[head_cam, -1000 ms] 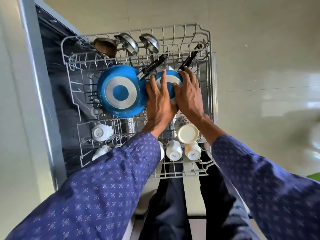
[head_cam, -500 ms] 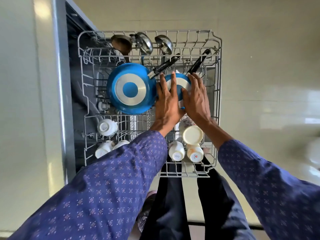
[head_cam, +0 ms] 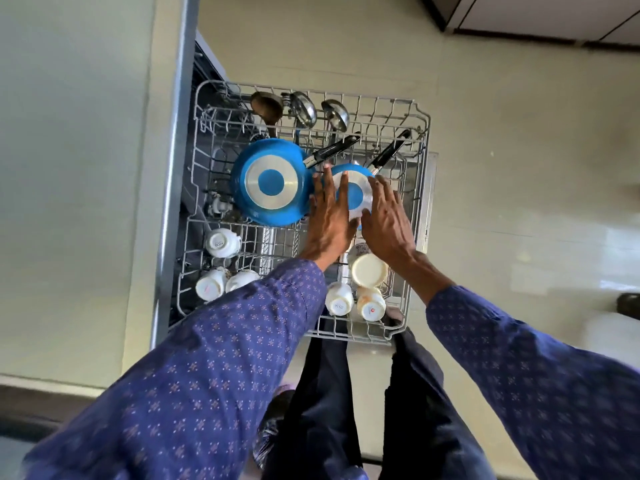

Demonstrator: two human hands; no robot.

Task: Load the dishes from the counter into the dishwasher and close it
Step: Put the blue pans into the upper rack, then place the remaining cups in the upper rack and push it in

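Observation:
The white wire dishwasher rack [head_cam: 420, 140] is pulled out below me. A large blue pan [head_cam: 270, 183] lies bottom-up in its middle. Right beside it a smaller blue pan [head_cam: 356, 194] also lies bottom-up, its black handle [head_cam: 391, 150] pointing to the far right. My left hand [head_cam: 329, 216] rests on the small pan's left side with straight fingers. My right hand [head_cam: 388, 216] lies flat against its right side. Both hands cover part of the pan.
Three ladles [head_cam: 304, 109] stand at the rack's far edge. Several white cups [head_cam: 221, 242] sit upside down in the near part, one larger cup [head_cam: 369, 268] under my right wrist. The dishwasher's opening [head_cam: 204, 74] lies to the left. Pale floor [head_cam: 519, 168] spreads on the right.
The view has shifted, so the rack sits lower and more to the right. Both hands stay on the small blue pan; the right hand has slid a little toward me.

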